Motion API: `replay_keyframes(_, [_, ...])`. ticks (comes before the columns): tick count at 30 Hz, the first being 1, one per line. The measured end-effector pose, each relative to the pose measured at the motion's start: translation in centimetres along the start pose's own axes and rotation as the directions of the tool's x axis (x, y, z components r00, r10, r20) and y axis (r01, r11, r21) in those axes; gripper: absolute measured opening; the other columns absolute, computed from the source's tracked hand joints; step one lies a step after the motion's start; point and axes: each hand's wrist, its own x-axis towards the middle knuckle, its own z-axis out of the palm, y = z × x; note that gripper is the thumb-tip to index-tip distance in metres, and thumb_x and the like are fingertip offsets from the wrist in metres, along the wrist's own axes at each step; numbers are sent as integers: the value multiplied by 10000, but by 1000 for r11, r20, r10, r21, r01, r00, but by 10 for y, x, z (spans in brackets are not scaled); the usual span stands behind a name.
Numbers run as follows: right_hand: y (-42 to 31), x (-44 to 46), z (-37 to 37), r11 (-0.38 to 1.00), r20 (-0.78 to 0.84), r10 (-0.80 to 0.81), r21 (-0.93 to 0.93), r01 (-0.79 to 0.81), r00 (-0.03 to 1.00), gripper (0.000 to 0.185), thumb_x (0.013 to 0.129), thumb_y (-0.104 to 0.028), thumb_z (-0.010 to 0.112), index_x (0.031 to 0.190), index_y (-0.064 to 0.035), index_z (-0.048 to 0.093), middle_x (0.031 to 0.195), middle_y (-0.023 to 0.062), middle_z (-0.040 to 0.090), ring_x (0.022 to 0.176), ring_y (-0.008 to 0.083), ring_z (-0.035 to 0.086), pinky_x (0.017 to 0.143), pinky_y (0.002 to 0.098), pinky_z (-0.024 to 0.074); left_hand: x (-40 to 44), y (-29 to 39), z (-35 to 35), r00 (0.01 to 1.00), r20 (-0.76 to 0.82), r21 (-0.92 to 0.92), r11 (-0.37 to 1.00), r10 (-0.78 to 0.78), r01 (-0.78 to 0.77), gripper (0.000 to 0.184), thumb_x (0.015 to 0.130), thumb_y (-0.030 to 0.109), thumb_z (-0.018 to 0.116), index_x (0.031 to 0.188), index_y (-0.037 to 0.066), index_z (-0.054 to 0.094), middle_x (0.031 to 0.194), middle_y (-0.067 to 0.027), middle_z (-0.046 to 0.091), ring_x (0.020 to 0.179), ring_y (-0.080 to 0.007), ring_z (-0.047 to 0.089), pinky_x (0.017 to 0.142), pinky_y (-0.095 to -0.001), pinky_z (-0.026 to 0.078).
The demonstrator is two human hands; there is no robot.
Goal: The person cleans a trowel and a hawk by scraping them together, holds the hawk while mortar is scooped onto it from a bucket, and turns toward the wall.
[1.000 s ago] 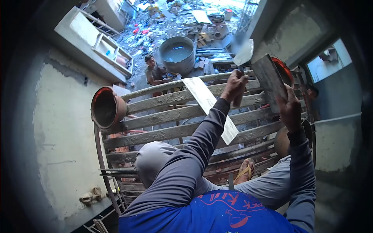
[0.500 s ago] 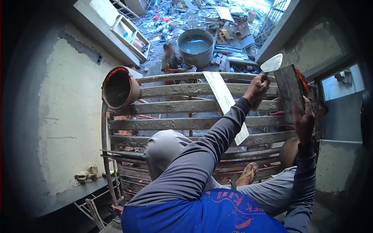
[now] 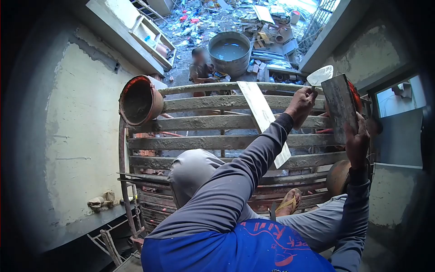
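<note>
My left hand (image 3: 301,105) is closed round the handle of a trowel (image 3: 321,75), whose pale, wide blade points up and to the right. In my right hand (image 3: 357,143) is a grey, flat rectangular plastering float (image 3: 340,106), tilted upright; its handle is hidden. The trowel blade is close to the float's top left corner, and I cannot tell whether they touch. Behind the float, an orange-rimmed bucket (image 3: 354,97) is partly hidden. A pale narrow board (image 3: 263,120) lies slanted across the slats, left of and below my left hand.
Slatted scaffold planks (image 3: 199,123) lie ahead, with gaps between them. A mortar-stained bucket (image 3: 141,100) stands at the left corner, and a rounded container (image 3: 339,177) is near my foot. Below are a person (image 3: 200,68), a large water drum (image 3: 229,53) and rubble. Walls flank both sides.
The trowel and the float have shifted slightly to the right, with both hands still gripping them. The trowel blade is turned a little more toward the right.
</note>
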Motion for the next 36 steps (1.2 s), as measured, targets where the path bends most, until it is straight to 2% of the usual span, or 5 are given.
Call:
replay_keyframes(9, [-4,1,-4,999,-13,-8,41,9,1000,391,911,-160,650,1263,-13,562,1091,229,679,995,325,691,847,385,538,7,-10,-2,995,80,20,999,-52,50,260,952,218,592,975,-33,658,761,-77,647,703,-145,628,612,-310,526])
replay_keyframes(17, [-8,2,-6,995,-19,-96,38,97,995,343,898,-175,664,1199,-27,593,1012,209,686,924,357,692,767,409,543,-2,-2,-9,887,419,-213,928,-196,306,590,809,26,694,1346,25,450,838,-64,595,641,-174,624,538,-320,534])
replay_keyframes(22, [-14,15,-21,987,-142,-151,39,158,978,326,899,-200,656,1178,-50,581,1010,203,672,915,369,682,768,409,540,-13,28,-5,839,484,-96,938,-249,334,695,833,16,667,1460,54,369,798,-73,599,604,-152,603,501,-304,486])
replay_keyframes(28, [0,21,-15,956,77,-277,-82,283,958,329,880,-147,609,1190,-44,571,1039,185,669,915,381,665,781,428,539,-17,46,-5,791,576,-162,920,-206,357,639,807,15,651,1402,40,422,733,-47,564,565,-148,573,498,-297,470])
replay_keyframes(36, [-12,21,-30,973,-109,-229,-24,227,967,314,855,-128,615,1161,-64,587,1018,175,673,897,370,669,765,422,539,-20,52,-2,769,614,-185,915,-176,358,658,814,-13,631,1435,45,421,833,-73,592,589,-137,560,498,-279,461])
